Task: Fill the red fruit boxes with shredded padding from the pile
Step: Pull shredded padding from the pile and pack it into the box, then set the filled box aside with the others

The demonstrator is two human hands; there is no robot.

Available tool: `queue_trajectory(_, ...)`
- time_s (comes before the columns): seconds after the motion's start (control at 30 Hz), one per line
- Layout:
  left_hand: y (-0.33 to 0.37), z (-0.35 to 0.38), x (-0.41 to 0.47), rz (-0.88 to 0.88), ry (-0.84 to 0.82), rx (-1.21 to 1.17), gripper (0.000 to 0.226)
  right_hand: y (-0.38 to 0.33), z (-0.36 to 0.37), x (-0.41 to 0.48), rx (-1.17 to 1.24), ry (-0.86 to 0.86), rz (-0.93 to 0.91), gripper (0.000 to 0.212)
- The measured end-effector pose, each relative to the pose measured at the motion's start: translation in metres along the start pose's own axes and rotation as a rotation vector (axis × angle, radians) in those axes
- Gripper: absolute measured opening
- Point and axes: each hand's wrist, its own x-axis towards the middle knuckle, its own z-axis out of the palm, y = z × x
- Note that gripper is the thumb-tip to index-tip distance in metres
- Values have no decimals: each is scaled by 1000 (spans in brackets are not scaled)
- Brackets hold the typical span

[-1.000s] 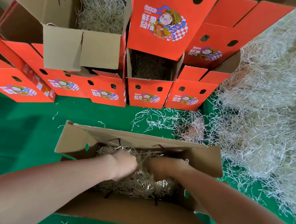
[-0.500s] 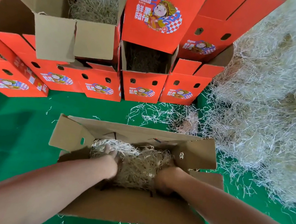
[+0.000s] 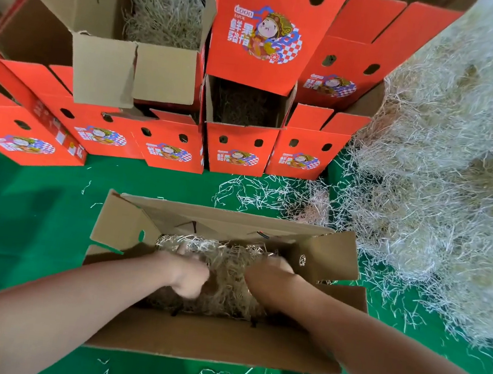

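Padding [image 3: 228, 281] under left hand [image 3: 190, 273], right hand [image 3: 270, 279]

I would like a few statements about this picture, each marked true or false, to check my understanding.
1. The left hand and right hand are inside the open box, touching the padding. True.
2. The pile lies left of the open box. False: it lies to its right.
3. The surface under the open box is green. True.
4. The stacked boxes behind are blue. False: they are red.
5. Loose shreds lie on the surface. True.
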Motion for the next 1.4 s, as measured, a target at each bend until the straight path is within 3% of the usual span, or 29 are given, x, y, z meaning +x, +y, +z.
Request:
queue_trajectory(0.07, -1, -7, -9, 71, 186, -88, 51, -2, -6, 7, 62, 131, 0, 37)
queue_trajectory(0.1, -3, -9, -13, 99, 262, -105, 46, -3, -6, 12, 89, 118, -22, 45)
queue_trajectory(0.17, -3, -14, -24, 161, 381, -175, 41, 0, -1, 16, 70, -51, -21, 53)
queue_trajectory(0.23, -3, -17, -35, 172, 456, -294, 36, 6, 4, 19, -9, -209, 6, 46)
queue_trajectory(0.33, -11, -19, -54, 155, 594, -397, 23, 14, -2, 9, 82, -145, 45, 38)
queue_trajectory(0.43, -16, -22, -86, 102, 776, -508, 19, 20, -28, -25, 176, 226, 29, 11)
queue_trajectory(0.57, -14, -15, -128, 60, 965, -582, 17, 26, -49, -76, 266, 1030, -53, 7)
queue_trajectory(0.63, -5, -5, -149, 122, 937, -615, 19, 31, -50, -88, 244, 1238, -8, 19)
queue_trajectory(0.73, 14, 13, -167, 279, 788, -715, 26, 44, -50, -89, 206, 1011, 145, 39)
queue_trajectory(0.8, 25, 21, -174, 343, 662, -798, 28, 53, -48, -85, 256, 828, 197, 29)
queue_trajectory(0.87, 29, 26, -175, 320, 676, -757, 28, 54, -51, -80, 304, 760, 196, 18)
queue_trajectory(1.0, 22, 32, -178, 202, 1007, -546, 15, 44, -71, -71, 304, 835, 149, 13)
queue_trajectory(1.13, -3, 46, -182, -36, 1169, -490, 14, 24, -106, -58, 378, 864, -21, 20)
queue_trajectory(1.23, -21, 66, -173, -263, 1164, -462, 18, 11, -124, -56, 450, 721, -234, 41)
queue_trajectory(1.4, -43, 91, -159, -526, 1198, -402, 26, 8, -119, -60, 375, 361, -184, 85)
